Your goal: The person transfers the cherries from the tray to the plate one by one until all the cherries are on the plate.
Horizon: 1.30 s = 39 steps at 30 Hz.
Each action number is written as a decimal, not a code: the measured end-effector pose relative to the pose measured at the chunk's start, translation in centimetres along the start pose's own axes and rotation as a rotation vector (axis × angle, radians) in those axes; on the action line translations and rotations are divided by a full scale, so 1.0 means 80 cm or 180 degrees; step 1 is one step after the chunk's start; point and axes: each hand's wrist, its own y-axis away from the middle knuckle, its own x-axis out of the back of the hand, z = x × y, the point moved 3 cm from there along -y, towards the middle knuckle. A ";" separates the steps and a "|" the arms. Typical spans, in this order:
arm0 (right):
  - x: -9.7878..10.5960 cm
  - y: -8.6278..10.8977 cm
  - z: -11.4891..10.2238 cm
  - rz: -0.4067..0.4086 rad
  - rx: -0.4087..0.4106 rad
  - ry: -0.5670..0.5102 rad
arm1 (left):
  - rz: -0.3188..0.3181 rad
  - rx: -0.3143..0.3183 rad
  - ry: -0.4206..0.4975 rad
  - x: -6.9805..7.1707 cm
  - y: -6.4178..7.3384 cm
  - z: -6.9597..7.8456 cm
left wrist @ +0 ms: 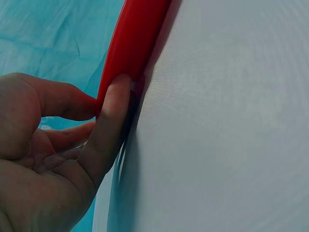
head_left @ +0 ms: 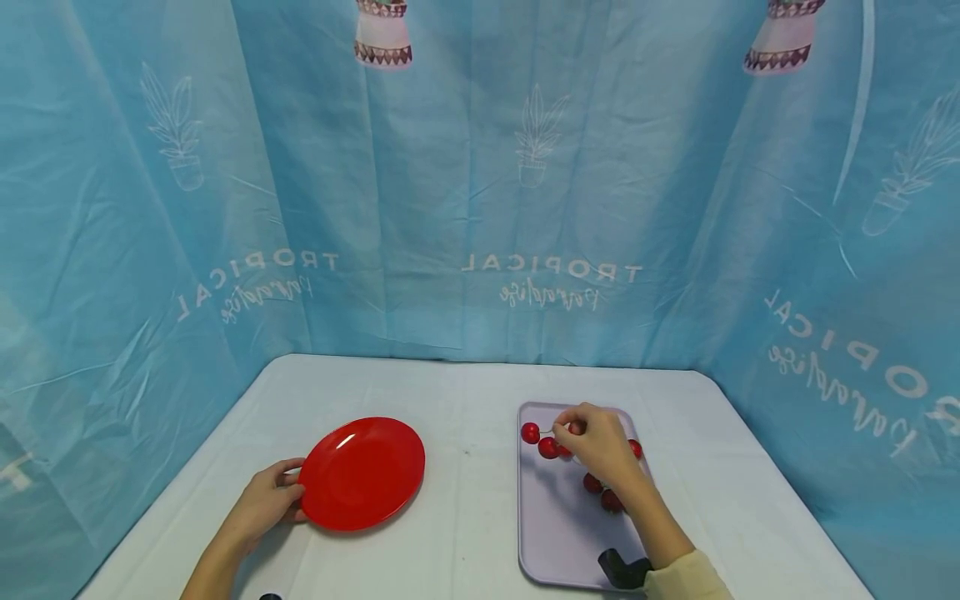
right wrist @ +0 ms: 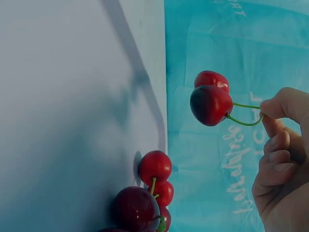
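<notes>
My left hand [head_left: 262, 502] grips the left rim of a round red plate [head_left: 363, 475] on the white table. In the left wrist view, the thumb and fingers pinch the plate's edge [left wrist: 133, 43]. My right hand [head_left: 596, 442] is above a lavender tray [head_left: 551, 537]. Between thumb and forefinger it pinches the green stems of a pair of red cherries [right wrist: 211, 106], which are clear of the tray in the right wrist view. More cherries [right wrist: 155, 167], some bright and some dark red, lie on the tray. My right hand and forearm partly hide them in the head view.
The white table [head_left: 465, 500] separates plate and tray. A black curved piece [head_left: 622, 571] shows beside my right wrist, over the tray's near end. Blue printed curtains [head_left: 480, 208] surround the table at the back and both sides.
</notes>
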 end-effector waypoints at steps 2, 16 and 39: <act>-0.003 -0.001 0.000 0.0005 0.0016 0.0011 | -0.0001 0.0004 0.0001 0.000 0.000 0.000; -0.024 0.000 -0.013 -0.0061 0.0099 -0.0031 | 0.0008 0.0040 -0.0071 -0.001 0.003 -0.004; -0.047 -0.006 -0.035 -0.0108 0.0339 -0.0109 | 0.0064 0.0011 -0.0196 0.001 -0.001 0.000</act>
